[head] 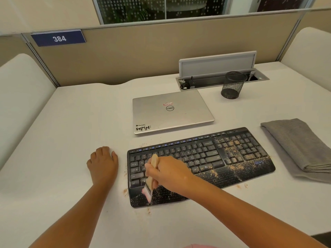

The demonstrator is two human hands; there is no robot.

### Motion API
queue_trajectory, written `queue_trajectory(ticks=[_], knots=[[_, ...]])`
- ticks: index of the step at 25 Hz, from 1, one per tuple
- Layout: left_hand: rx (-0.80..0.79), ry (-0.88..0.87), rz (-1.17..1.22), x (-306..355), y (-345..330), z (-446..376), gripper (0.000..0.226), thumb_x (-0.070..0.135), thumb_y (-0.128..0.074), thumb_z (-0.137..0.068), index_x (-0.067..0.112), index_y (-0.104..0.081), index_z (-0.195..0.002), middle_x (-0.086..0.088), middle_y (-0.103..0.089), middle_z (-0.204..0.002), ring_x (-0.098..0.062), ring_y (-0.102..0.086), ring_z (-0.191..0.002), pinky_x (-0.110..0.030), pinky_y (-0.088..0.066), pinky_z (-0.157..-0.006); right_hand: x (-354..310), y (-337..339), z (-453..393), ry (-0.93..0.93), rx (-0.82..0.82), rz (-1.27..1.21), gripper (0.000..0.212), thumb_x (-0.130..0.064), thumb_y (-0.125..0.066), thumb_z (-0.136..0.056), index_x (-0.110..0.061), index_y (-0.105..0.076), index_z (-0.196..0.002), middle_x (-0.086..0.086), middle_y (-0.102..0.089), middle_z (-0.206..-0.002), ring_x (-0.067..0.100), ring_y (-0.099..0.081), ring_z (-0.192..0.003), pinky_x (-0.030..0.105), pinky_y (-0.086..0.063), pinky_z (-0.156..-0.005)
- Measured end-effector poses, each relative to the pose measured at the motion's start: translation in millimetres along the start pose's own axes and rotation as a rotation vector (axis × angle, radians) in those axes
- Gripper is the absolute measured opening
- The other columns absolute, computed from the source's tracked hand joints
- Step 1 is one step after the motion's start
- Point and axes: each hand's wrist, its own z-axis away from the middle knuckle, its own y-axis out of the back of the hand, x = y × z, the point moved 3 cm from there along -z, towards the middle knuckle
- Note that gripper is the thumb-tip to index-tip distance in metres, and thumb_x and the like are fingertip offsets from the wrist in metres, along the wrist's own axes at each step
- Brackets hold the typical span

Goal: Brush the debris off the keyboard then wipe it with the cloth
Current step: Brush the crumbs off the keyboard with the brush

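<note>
While right hand (168,173) grips brush (151,178), left hand (103,162) rests, seemingly curled.

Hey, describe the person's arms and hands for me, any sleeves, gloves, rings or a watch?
Both forearms are bare up to the bottom edge of the picture, with no sleeves showing. The left hand and right hand wear no gloves. No watch, bracelet or ring shows on the sides facing the camera. A bit of pink clothing peeks in at the bottom edge.

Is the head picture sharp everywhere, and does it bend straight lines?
Head view: soft, even light with faint shadows; the keyboard and laptop are sharp; the brush bristles in the right hand look slightly smeared; the wide lens bows the partition and the desk edges.
</note>
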Motion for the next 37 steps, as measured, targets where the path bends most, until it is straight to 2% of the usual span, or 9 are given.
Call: queue_trajectory(ticks=[5, 9, 14, 19, 25, 29, 35, 37], knots=[[0.032, -0.021, -0.010, -1, -1, 0, 0.027, 0.017, -0.047, -0.089, -0.003, -0.059, -0.101, -0.023, -0.060, -0.099, -0.043, -0.053, -0.091, -0.051, -0.040, -0.076, 6, 8, -3, 0.008, 0.088, -0.050, 0.046, -0.049, -0.027, -0.099, -0.021, -0.064, -0.092, -0.005, -0.072, -0.083, 0.010, -0.064, -0.076, 0.031, -0.051, -0.075], [0.029, -0.021, -0.015, -2, -2, 0, 0.022, 0.014, -0.051, -0.089, -0.003, -0.059, -0.101, -0.023, -0.060, -0.099, -0.043, -0.054, -0.091, -0.051, -0.041, -0.075, 12, 8, 3, -0.015, 0.059, 0.033, 0.046, -0.043, -0.026, -0.101, -0.017, -0.063, -0.092, -0.003, -0.072, -0.080, 0.012, -0.065, -0.076, 0.034, -0.051, -0.078], [0.013, -0.005, 0.005, -1, -1, 0, 0.022, 0.011, -0.054, -0.089, -0.003, -0.059, -0.105, -0.023, -0.059, -0.103, -0.043, -0.052, -0.095, -0.051, -0.039, -0.080, 8, 18, 1, 0.022, 0.125, 0.020, 0.043, -0.045, -0.025, -0.101, -0.021, -0.061, -0.097, -0.004, -0.072, -0.082, 0.012, -0.066, -0.076, 0.032, -0.052, -0.076], [0.002, -0.001, -0.007, -2, -2, 0, 0.022, 0.012, -0.054, -0.089, -0.003, -0.059, -0.104, -0.022, -0.059, -0.102, -0.042, -0.052, -0.095, -0.050, -0.039, -0.080, 10, 9, 6, 0.003, 0.069, 0.061, 0.046, -0.043, -0.025, -0.101, -0.016, -0.061, -0.093, -0.002, -0.072, -0.078, 0.013, -0.065, -0.073, 0.033, -0.053, -0.076], [-0.008, 0.001, -0.008, -2, -1, 0, 0.023, 0.013, -0.052, -0.090, -0.003, -0.058, -0.105, -0.022, -0.059, -0.103, -0.042, -0.051, -0.096, -0.050, -0.038, -0.080, 11, 16, 4, 0.004, 0.113, -0.016, 0.041, -0.044, -0.028, -0.101, -0.021, -0.062, -0.097, -0.003, -0.071, -0.082, 0.012, -0.065, -0.075, 0.031, -0.051, -0.076], [-0.011, 0.003, -0.007, -1, -1, 0, 0.024, 0.013, -0.052, -0.090, -0.003, -0.058, -0.106, -0.022, -0.059, -0.104, -0.042, -0.051, -0.096, -0.050, -0.039, -0.080, 9, 8, 10, 0.000, 0.050, 0.029, 0.040, -0.042, -0.028, -0.101, -0.020, -0.060, -0.091, -0.001, -0.071, -0.080, 0.012, -0.064, -0.072, 0.030, -0.051, -0.072], [0.008, -0.011, -0.003, -1, 0, 0, 0.023, 0.014, -0.051, -0.090, -0.002, -0.059, -0.104, -0.023, -0.060, -0.101, -0.042, -0.052, -0.094, -0.050, -0.040, -0.078, 17, 17, 3, 0.027, 0.117, -0.051, 0.033, -0.044, -0.031, -0.100, -0.025, -0.058, -0.100, -0.002, -0.070, -0.084, 0.013, -0.064, -0.075, 0.029, -0.050, -0.069], [0.008, -0.017, -0.011, -1, 0, 0, 0.032, 0.021, -0.043, -0.088, -0.002, -0.059, -0.102, -0.023, -0.060, -0.099, -0.042, -0.053, -0.093, -0.050, -0.041, -0.077, 19, 11, 8, 0.024, 0.087, -0.069, 0.032, -0.044, -0.032, -0.100, -0.023, -0.057, -0.098, -0.003, -0.070, -0.085, 0.013, -0.064, -0.077, 0.027, -0.050, -0.070]])
